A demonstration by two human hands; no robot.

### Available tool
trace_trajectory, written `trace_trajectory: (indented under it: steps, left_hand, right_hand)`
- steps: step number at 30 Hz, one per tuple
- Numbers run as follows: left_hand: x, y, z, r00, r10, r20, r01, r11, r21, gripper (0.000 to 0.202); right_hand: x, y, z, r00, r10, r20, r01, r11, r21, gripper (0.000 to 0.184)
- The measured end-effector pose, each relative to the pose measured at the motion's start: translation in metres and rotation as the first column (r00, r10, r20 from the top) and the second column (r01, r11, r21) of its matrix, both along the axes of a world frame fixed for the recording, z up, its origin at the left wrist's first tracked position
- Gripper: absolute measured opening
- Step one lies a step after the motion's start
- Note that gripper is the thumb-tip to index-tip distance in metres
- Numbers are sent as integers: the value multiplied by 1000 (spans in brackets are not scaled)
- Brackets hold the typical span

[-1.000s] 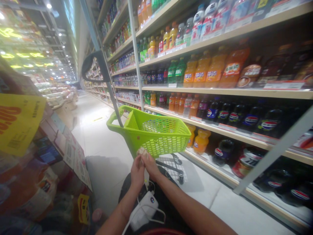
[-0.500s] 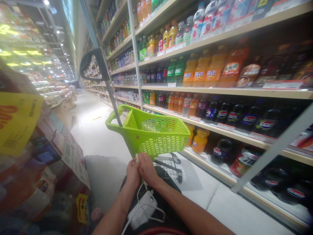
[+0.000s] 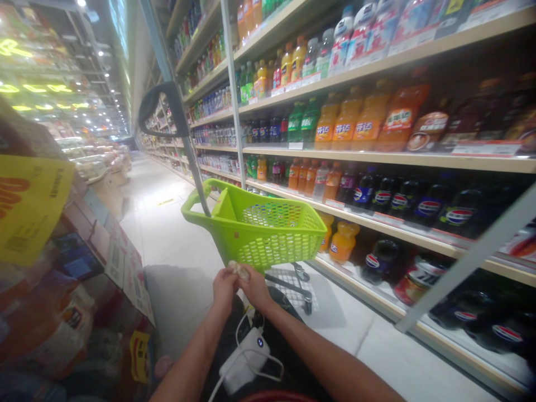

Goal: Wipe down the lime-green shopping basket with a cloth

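Just below the green shopping basket cart (image 3: 268, 243), my left hand (image 3: 225, 287) and my right hand (image 3: 256, 287) are close together. Between their fingertips is a small, crumpled, pale thing (image 3: 239, 270); it looks like thin plastic or tissue, too small to name surely. Both hands have their fingers closed on it. A white power bank (image 3: 245, 360) with a small lit display lies on my lap under the wrists, its white cable (image 3: 274, 364) looped over it.
Shelves (image 3: 377, 159) of bottled drinks rise along the right side. The cart's black pull handle (image 3: 163, 110) stands up at its left. On the near left are stacked goods with a yellow price sign (image 3: 36, 206). A pale tiled aisle (image 3: 146, 190) runs back beyond.
The hands have drawn slightly apart, so more of the crumpled pale thing shows between the fingers. The cart and shelves stay almost the same in view.
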State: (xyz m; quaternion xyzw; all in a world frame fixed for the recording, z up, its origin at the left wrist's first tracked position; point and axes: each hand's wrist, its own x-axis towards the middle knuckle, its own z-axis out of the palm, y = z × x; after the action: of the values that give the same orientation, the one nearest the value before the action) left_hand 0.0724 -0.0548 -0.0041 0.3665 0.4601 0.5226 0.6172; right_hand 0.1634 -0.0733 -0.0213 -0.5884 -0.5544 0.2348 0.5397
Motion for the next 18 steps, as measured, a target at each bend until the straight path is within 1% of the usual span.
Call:
trace_trajectory:
  steps: [3,5,6,7,9,11,12,14,16,18]
  left_hand:
    - [-4,-2,7,996,-84,23,85,996,-28,25]
    - [-8,0,9,995,-96,-26,95,995,-24,29]
    - [-10,1,9,995,-79,-65,79,997,1,31]
    - [-13,3,8,993,-51,-108,55,998,37,33]
    - [-18,7,8,981,-2,-195,21,995,94,37]
    - [-22,10,9,968,-28,-250,49,996,79,40]
    - [-23,11,9,962,-64,-264,82,995,56,41]
    - [-25,11,11,953,-135,-270,146,989,18,43]
    - [-26,12,12,951,-206,-233,213,977,7,46]
    - [-28,13,11,947,-267,-180,274,962,15,48]
  right_hand:
    - [4,-1,4,984,-63,-170,51,996,-70,20]
    - [5,-1,4,957,-64,-284,31,992,-120,18]
    - [5,-1,4,937,-66,-343,19,990,-138,18]
    - [5,0,5,910,-73,-407,14,989,-146,19]
    - [4,1,7,833,-83,-547,4,989,-145,23]
    - [2,2,10,746,-59,-663,-37,991,-130,28]
    - [1,3,12,712,-39,-701,-60,991,-117,29]
    - [1,2,16,673,-7,-740,-93,991,-93,31]
    - [3,2,18,656,10,-754,-120,988,-92,32]
    - [6,1,17,668,14,-744,-153,981,-118,32]
